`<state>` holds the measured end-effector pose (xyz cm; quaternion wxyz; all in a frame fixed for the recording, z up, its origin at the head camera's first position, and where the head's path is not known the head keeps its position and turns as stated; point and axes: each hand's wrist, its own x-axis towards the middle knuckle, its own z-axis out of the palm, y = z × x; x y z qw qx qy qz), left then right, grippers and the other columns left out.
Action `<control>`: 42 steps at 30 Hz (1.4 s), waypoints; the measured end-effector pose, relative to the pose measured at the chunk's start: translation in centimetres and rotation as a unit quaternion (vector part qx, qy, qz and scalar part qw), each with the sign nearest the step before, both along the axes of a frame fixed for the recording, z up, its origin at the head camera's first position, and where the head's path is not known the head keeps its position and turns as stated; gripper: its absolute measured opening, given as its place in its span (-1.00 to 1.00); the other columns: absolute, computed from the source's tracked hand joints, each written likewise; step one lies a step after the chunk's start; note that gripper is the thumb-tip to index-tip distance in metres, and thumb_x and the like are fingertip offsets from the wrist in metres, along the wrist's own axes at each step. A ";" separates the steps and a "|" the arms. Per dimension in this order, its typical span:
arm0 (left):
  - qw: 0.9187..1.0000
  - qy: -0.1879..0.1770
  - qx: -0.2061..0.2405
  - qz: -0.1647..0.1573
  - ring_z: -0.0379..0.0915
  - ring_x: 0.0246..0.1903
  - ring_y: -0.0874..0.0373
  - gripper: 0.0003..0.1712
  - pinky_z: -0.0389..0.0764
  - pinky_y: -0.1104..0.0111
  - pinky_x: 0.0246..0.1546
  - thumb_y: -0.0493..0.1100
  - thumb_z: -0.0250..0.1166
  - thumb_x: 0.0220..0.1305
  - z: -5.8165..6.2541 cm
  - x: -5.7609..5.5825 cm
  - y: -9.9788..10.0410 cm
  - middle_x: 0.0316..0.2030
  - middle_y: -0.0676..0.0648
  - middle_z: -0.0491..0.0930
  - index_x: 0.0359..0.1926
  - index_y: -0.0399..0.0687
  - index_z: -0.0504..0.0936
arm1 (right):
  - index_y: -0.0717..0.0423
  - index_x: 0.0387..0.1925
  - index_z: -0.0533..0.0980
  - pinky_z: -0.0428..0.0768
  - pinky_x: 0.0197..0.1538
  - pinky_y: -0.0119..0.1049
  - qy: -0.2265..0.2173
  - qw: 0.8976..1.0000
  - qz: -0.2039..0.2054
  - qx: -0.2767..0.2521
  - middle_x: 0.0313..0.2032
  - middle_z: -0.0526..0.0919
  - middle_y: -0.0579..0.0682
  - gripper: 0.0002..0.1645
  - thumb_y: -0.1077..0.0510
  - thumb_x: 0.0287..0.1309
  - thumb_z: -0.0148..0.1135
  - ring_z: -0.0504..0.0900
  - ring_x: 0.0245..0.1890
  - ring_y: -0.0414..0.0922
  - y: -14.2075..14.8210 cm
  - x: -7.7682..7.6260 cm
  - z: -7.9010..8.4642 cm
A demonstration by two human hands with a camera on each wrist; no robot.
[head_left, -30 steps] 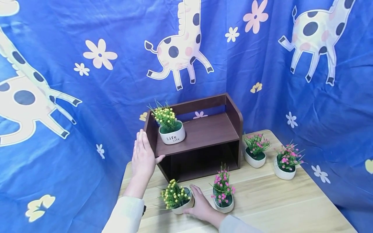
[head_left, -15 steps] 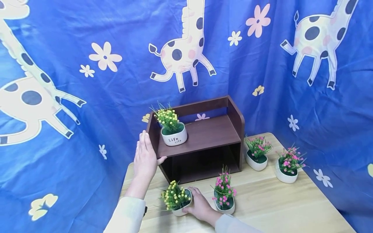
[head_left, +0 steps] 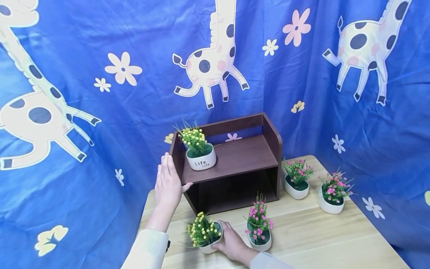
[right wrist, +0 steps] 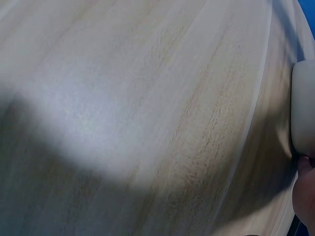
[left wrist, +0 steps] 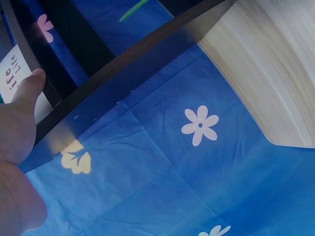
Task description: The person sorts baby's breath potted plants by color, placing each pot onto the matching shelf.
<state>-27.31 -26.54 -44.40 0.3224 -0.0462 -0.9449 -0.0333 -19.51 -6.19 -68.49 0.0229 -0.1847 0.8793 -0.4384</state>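
My left hand point(head_left: 168, 186) lies with straight fingers along the left side of a dark brown two-tier shelf point(head_left: 235, 158). Its thumb reaches over the front edge, as the left wrist view also shows. With the right hand point(head_left: 232, 243) I grip the right end of a white pot holding a yellow-flowered artificial plant point(head_left: 203, 229), in front of the shelf. Only a slice of that white pot point(right wrist: 304, 108) and part of my hand show in the right wrist view. Another yellow-flowered potted plant point(head_left: 201, 158), lettered "Life", stands on the shelf's upper left.
A pink-flowered potted plant point(head_left: 259, 224) stands close to the right of my right hand. Two more, a nearer-shelf pink plant point(head_left: 297, 190) and an outer pink plant point(head_left: 332, 203), sit right of the shelf on the wooden table point(head_left: 322, 239). A blue giraffe-print curtain point(head_left: 141, 112) hangs behind.
The head view has shifted slightly, so the scene sits a little lower in it. Both hands keep their places on the shelf and the pot.
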 end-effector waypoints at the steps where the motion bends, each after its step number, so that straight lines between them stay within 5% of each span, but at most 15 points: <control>1: 1.000 -0.003 0.000 0.001 -0.19 0.61 -0.10 0.75 0.04 0.01 0.61 0.24 0.72 -0.40 0.0 0.0 0.0 0.62 -0.23 -0.26 0.59 -0.24 -0.27 | 0.00 0.42 0.27 0.53 0.36 0.03 0.000 1.000 0.001 -0.001 0.25 0.51 -0.05 0.13 -0.29 -0.15 0.51 0.57 0.25 0.01 0.0 0.1 0.0; 21: 1.000 0.027 -0.009 -0.013 -0.13 0.60 -0.13 0.75 0.14 -0.02 0.57 0.22 0.74 -0.47 -0.2 -0.4 -0.1 0.61 -0.26 -0.19 0.58 -0.28 -0.20 | -0.07 0.38 0.34 0.56 0.32 0.04 -0.003 1.000 -0.014 -0.020 0.20 0.58 -0.09 0.14 -0.25 -0.28 0.61 0.60 0.21 0.00 0.8 0.0 0.2; 42: 0.999 0.035 -0.006 -0.018 -0.08 0.58 -0.17 0.75 0.15 -0.03 0.56 0.20 0.75 -0.50 -0.5 -0.4 -0.4 0.60 -0.28 -0.15 0.57 -0.30 -0.17 | 0.03 0.49 0.23 0.56 0.31 -0.05 -0.013 0.993 -0.027 -0.112 0.20 0.56 -0.15 0.23 -0.23 -0.17 0.59 0.60 0.17 -0.12 1.5 3.3 3.9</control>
